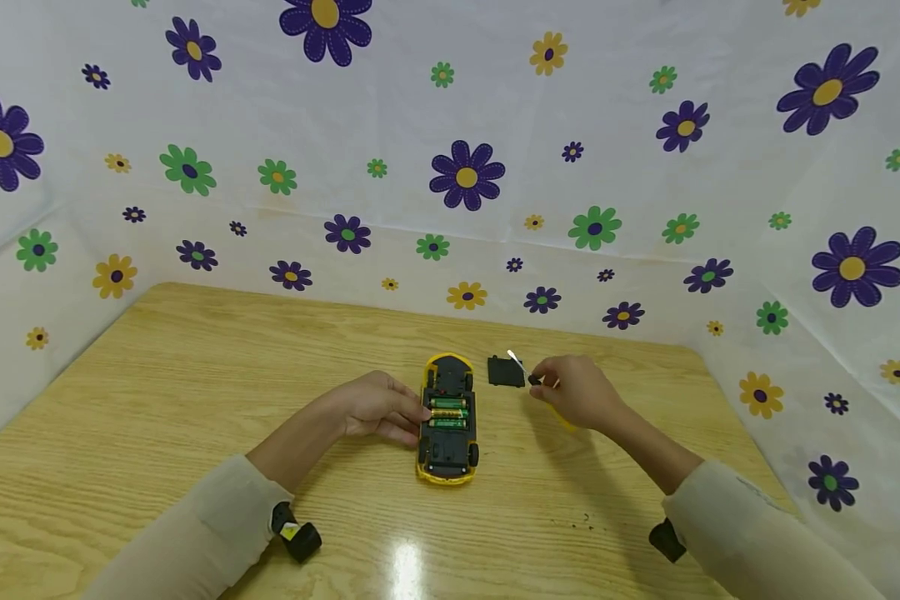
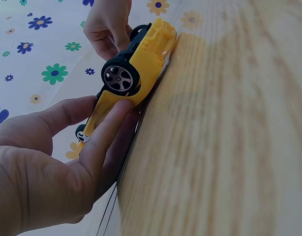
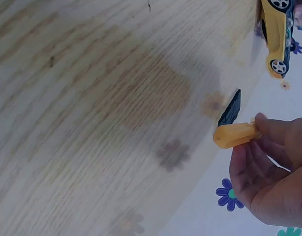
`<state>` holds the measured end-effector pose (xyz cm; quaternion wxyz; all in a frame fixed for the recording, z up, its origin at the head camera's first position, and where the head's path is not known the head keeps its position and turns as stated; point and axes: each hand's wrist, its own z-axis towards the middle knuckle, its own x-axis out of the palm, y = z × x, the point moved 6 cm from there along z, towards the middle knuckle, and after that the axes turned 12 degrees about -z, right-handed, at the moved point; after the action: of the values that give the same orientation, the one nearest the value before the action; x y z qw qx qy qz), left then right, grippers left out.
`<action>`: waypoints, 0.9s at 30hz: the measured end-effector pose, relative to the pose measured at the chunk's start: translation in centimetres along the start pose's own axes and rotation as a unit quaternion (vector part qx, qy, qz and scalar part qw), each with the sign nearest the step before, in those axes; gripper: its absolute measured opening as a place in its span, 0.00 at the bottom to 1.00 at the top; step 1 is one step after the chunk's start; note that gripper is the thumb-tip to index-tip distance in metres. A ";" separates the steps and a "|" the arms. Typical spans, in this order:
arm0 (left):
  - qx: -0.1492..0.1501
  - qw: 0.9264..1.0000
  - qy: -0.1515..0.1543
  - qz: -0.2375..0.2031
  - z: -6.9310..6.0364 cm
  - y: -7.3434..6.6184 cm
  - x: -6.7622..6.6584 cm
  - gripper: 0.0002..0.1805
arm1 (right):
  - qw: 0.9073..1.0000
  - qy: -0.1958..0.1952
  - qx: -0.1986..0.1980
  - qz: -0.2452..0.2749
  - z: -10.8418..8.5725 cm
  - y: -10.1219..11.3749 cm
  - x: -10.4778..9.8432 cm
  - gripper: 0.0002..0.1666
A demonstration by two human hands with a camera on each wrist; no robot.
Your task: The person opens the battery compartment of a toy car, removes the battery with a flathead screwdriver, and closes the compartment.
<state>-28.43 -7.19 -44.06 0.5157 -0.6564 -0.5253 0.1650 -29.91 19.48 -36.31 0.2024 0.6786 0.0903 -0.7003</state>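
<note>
1. Left hand (image 1: 378, 408) is clasped on the toy car (image 1: 448, 452), thumb at the edge of the underside, fingers along the yellow flank.
2. Right hand (image 1: 576, 387) pinches a screwdriver (image 3: 237, 134) between thumb and fingers; its yellow handle juts out from the grip, and in the head view its bright shaft slants up and left across the black cover (image 1: 504, 372). Whether the two touch, I cannot tell.
3. The toy car is upside down, wheels up, over the middle of the bench (image 1: 270, 358); whether its roof rests on the wood is unclear.
4. Three green-and-gold batteries (image 1: 448, 402) lie side by side across its uncovered bay (image 1: 472, 414).
5. The black cover lies near the toy car, between it and the right hand.
6. Dark specks (image 1: 587, 525) dot the bench nearer the person; flowered cloth (image 1: 390, 100) hangs behind.
</note>
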 end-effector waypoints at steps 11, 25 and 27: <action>-0.001 1.000 -0.001 0.000 0.0 0.0 0.0 0.15 | 0.994 0.029 0.104 0.027 1.3 -2.2 0.8 0.16; -0.004 1.000 0.003 -0.005 0.0 0.0 0.1 0.14 | 0.977 0.057 0.194 0.060 1.5 -3.2 2.0 0.15; -0.004 1.000 0.003 -0.004 0.0 0.0 0.1 0.14 | 0.977 0.059 0.197 0.064 1.5 -3.2 2.1 0.16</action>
<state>-28.41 -7.14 -43.99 0.5159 -0.6565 -0.5269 0.1588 -32.54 21.45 -38.74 0.1038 0.7497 -0.0815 -0.6485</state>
